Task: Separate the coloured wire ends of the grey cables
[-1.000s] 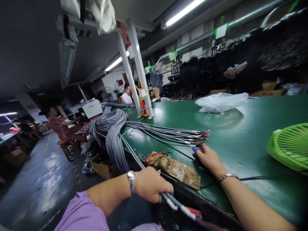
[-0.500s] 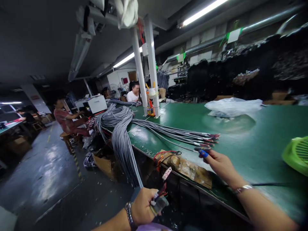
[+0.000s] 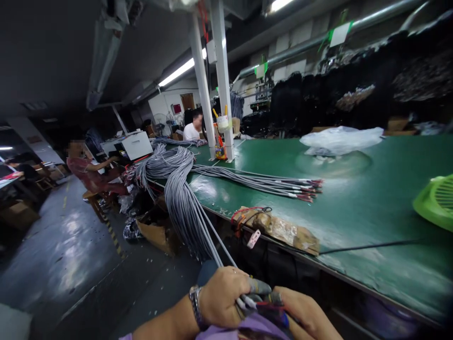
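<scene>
My left hand, with a watch on its wrist, is closed around the ends of a few grey cables that run up to a thick grey cable bundle hanging off the green table. My right hand sits just right of it, below the table edge, fingers curled on the same cable ends with red and white tips. A spread of grey cables with red ends lies on the table.
A taped brown block with red wires lies at the table edge, a black cord beside it. A green fan is at right, a plastic bag behind. Other people sit at benches left and back.
My right hand has left the table top and dropped to my lap beside the left hand. The left hand now grips more cable ends. The view has tilted slightly.
</scene>
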### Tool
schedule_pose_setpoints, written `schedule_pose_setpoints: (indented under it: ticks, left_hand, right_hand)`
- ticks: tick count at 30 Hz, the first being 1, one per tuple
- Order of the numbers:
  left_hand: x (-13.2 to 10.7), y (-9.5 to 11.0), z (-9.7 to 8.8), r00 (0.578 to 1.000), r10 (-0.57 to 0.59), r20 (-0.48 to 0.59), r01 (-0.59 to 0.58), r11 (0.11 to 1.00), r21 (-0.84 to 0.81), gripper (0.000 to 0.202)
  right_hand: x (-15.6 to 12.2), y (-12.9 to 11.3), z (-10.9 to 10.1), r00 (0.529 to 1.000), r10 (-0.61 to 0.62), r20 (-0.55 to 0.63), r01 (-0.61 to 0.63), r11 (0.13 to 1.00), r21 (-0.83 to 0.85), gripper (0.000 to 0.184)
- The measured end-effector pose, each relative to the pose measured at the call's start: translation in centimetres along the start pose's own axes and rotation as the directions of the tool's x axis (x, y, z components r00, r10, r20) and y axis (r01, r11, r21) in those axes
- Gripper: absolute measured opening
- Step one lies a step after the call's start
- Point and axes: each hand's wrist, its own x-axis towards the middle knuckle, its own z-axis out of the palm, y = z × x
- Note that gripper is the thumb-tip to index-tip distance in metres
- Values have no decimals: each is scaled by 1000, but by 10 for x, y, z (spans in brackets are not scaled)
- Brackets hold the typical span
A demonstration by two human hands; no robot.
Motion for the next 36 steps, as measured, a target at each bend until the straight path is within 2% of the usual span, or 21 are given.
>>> schedule_pose_setpoints:
  ticks: [3, 5, 8, 10, 12, 16, 18, 20, 23, 26, 29, 32, 34, 36]
  left_hand:
    - [1, -14, 7, 979, -164, 120, 164, 986, 3, 35]
    - [1, -23, 13, 947, -274, 168, 286, 957, -49, 33]
    - [2, -35, 24, 885, -431, 174, 459, 869, -185, 32]
    - [1, -42, 31, 828, -544, 138, 559, 781, -276, 31]
    - [-1, -46, 35, 769, -633, 92, 616, 694, -372, 31]
    - [-7, -51, 35, 694, -719, 43, 611, 556, -563, 35]
    - [-10, -52, 35, 656, -755, 17, 571, 481, -665, 32]
    - [-10, -52, 37, 630, -777, 1, 527, 427, -734, 30]
    - [-8, -50, 41, 647, -762, 10, 512, 425, -747, 28]
    - [-3, -50, 43, 673, -738, 46, 523, 431, -735, 28]
    - [1, -51, 40, 678, -726, 115, 561, 411, -719, 32]
    - [5, -51, 36, 654, -736, 173, 609, 376, -698, 37]
    - [7, -51, 35, 632, -752, 185, 624, 353, -697, 37]
    - [8, -50, 37, 615, -774, 153, 607, 340, -719, 34]
  right_hand:
    - [-3, 23, 12, 975, 217, -55, -207, 967, 146, 37]
    - [-2, 33, 22, 910, 405, -88, -370, 889, 270, 37]
    - [7, 44, 36, 803, 590, -88, -484, 731, 482, 38]
    - [16, 50, 42, 744, 660, -100, -509, 658, 555, 38]
    - [25, 56, 44, 703, 697, -140, -475, 608, 636, 36]
    - [28, 64, 42, 623, 758, -191, -404, 522, 751, 35]
    - [25, 65, 40, 634, 759, -146, -407, 489, 772, 35]
    - [24, 61, 40, 684, 727, -60, -431, 469, 771, 36]
    - [29, 52, 39, 771, 636, 34, -441, 495, 748, 38]
    - [36, 48, 36, 826, 560, 62, -418, 535, 734, 36]
    - [38, 52, 31, 844, 533, 51, -410, 582, 702, 35]
    - [37, 57, 27, 840, 542, 8, -416, 634, 652, 35]
    - [36, 59, 26, 832, 555, -7, -420, 636, 647, 34]
    - [35, 60, 26, 824, 567, -4, -423, 620, 661, 32]
